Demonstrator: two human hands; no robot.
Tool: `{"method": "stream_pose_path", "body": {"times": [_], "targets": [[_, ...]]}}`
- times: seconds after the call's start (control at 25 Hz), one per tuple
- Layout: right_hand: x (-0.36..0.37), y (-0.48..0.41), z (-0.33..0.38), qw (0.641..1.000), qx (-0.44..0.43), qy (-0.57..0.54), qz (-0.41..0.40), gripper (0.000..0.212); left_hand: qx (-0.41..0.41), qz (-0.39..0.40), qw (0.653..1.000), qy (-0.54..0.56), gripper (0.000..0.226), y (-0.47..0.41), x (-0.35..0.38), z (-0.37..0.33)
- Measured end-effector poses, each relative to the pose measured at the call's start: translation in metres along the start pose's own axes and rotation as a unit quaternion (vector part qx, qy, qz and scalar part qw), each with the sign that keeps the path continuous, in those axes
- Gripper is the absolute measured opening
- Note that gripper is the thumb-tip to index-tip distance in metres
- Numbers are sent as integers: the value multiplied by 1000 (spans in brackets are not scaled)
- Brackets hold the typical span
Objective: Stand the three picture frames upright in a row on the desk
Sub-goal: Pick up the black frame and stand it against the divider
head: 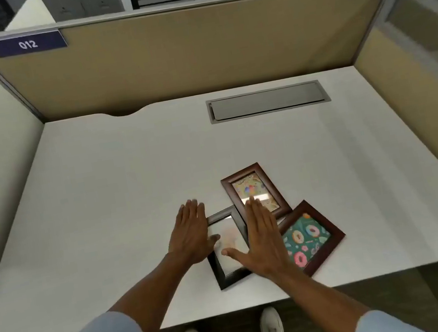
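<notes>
Three frames flat, clustered at 5 o'clock on desk [99, 185]: black frame [231, 275], brown frame [255, 188] at 12, donut frame [311, 237] at 3. Left hand [191, 234], right hand [263, 239] spread flat, grasping nothing. Risk: overlapping corners dragging neighbours during lifting.

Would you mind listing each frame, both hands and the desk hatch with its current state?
Black frame: flat, face up, under both hands.
Top brown frame: flat, face up, overlapping the black frame.
Donut frame: flat, face up.
Left hand: open, fingers spread.
Right hand: open, over the frames.
Desk hatch: closed.
</notes>
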State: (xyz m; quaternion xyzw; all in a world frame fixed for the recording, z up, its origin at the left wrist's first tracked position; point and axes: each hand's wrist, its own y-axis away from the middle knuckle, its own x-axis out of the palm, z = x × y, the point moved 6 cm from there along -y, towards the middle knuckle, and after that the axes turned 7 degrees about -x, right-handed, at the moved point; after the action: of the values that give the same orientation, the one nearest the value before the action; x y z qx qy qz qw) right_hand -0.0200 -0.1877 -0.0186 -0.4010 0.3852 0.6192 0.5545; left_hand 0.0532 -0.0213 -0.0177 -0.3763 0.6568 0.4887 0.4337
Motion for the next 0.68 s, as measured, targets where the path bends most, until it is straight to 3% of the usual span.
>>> {"method": "stream_pose_path", "body": {"times": [0.16, 0.28, 0.44, 0.6, 0.68], "targets": [[24, 45, 5, 989, 123, -54, -53, 93, -33, 54, 995, 73, 98, 1, 24, -4], [38, 75, 2, 957, 260, -93, -84, 94, -46, 45, 995, 79, 90, 0, 32, -6], [56, 100, -5, 882, 414, -218, -61, 92, -49, 20, 996, 75, 74, -2, 30, -7], [66, 99, -7, 811, 470, -339, -81, 83, -54, 5, 997, 47, 67, -5, 29, -8], [66, 93, -4, 754, 511, -405, -78, 84, -65, 10, 997, 39, 65, -3, 30, -6]]}}
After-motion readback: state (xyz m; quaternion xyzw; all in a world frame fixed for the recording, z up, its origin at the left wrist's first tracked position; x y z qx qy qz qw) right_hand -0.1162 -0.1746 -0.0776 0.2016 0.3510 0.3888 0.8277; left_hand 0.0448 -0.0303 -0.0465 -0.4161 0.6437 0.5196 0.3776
